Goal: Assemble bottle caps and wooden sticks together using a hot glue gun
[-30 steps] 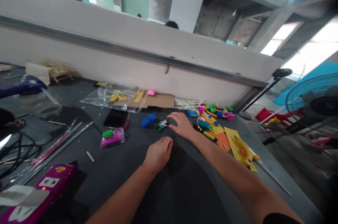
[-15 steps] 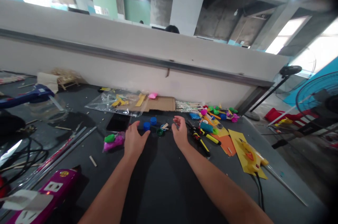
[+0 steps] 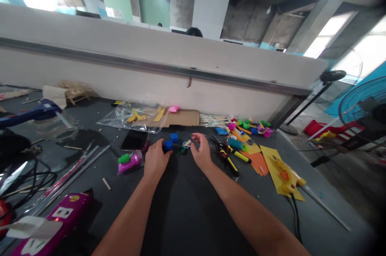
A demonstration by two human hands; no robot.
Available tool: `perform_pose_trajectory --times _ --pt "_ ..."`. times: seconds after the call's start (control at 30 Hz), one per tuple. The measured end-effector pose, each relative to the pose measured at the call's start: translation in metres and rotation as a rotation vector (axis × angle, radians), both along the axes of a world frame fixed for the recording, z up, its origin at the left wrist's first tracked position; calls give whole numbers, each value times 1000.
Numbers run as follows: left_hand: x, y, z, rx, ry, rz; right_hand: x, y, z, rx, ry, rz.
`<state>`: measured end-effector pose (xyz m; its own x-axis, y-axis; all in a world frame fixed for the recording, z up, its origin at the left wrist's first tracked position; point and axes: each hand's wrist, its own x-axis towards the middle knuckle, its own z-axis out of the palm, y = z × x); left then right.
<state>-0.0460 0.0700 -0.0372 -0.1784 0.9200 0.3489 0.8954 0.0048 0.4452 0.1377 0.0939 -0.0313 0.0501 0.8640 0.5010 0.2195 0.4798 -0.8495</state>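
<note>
Blue cap (image 3: 167, 145) lies flat, pinched by left hand (image 3: 156, 160); right hand (image 3: 201, 152) loosely open.

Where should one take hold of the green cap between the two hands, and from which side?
Probably pinch the green cap across its round rim from above: it lies flat and low on the table, with a blue cap close beside it.

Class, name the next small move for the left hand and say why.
Probably pinch and lift the nearer blue cap: the left hand touches it, and the right hand is curled beside the green cap, apart from it.
</note>
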Motion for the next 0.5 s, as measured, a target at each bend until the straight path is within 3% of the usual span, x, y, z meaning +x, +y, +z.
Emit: perform_pose_trajectory --times 0.27,0.4,0.5 --pt "5 1 5 -23 65 76 4 11 -8 -73 23 -50" --pt "9 0 9 6 -112 116 2 6 -1 -78 42 -54" --pt "22 -6 14 148 -291 25 4 -1 11 -149 69 64"
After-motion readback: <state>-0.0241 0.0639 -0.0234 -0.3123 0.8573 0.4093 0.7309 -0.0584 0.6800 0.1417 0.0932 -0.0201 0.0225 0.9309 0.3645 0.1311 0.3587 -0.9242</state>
